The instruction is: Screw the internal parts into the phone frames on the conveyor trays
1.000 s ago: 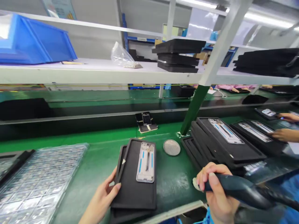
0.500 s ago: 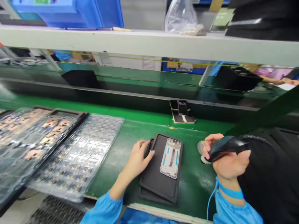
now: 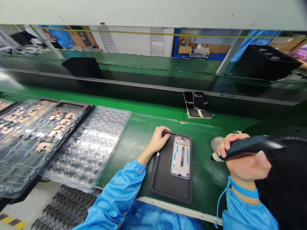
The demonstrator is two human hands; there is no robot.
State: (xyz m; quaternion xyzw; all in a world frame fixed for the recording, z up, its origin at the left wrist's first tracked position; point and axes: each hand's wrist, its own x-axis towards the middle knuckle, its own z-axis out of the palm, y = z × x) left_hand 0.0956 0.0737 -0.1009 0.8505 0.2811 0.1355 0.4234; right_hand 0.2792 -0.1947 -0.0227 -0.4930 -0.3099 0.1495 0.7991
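My left hand (image 3: 160,139) is closed on the upper left corner of a black tray (image 3: 161,179), with the thumb over its rim. Inside the tray, toward its right side, lies a silver phone frame (image 3: 180,156) with blue strips and a dark flat cable. To the right, my right hand (image 3: 242,158) grips a black corded hand tool (image 3: 251,146), whose exact kind I cannot tell. Its whitish front end points left, close to a round, mesh-like disc (image 3: 217,143) on the green bench. A blue band with a cord circles my right wrist.
Clear plastic trays of small parts (image 3: 91,147) lie on the left. A dark pad with a phone-like device (image 3: 198,101) sits at the back. A pale shelf beam (image 3: 153,12) crosses overhead. The bench's front edge (image 3: 177,209) runs close to me.
My left hand has slid up to the tray's upper corner. The offset black trays now look lined up. The tool stays in my right hand, and the view has shifted.
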